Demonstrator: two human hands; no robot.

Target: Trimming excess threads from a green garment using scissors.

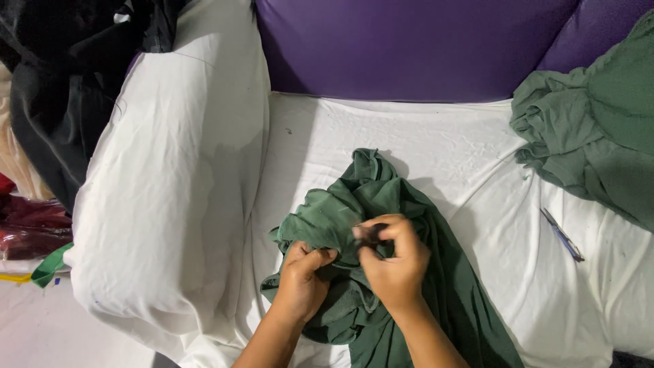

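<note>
A crumpled dark green garment (381, 191) lies on the white sheet (422, 136) of a sofa seat. My left hand (303, 276) grips a bunched fold of the green cloth at its lower left. My right hand (392, 255) pinches the cloth beside it, fingertips pressed together around a small dark thing I cannot make out. The two hands are close, almost touching, over the middle of the garment.
A second green cloth (593, 129) is heaped at the right. A pen-like blue tool (562, 235) lies on the sheet near it. A purple back cushion (409, 41) stands behind. Black clothing (61, 88) drapes over the white-covered armrest (170, 191) at left.
</note>
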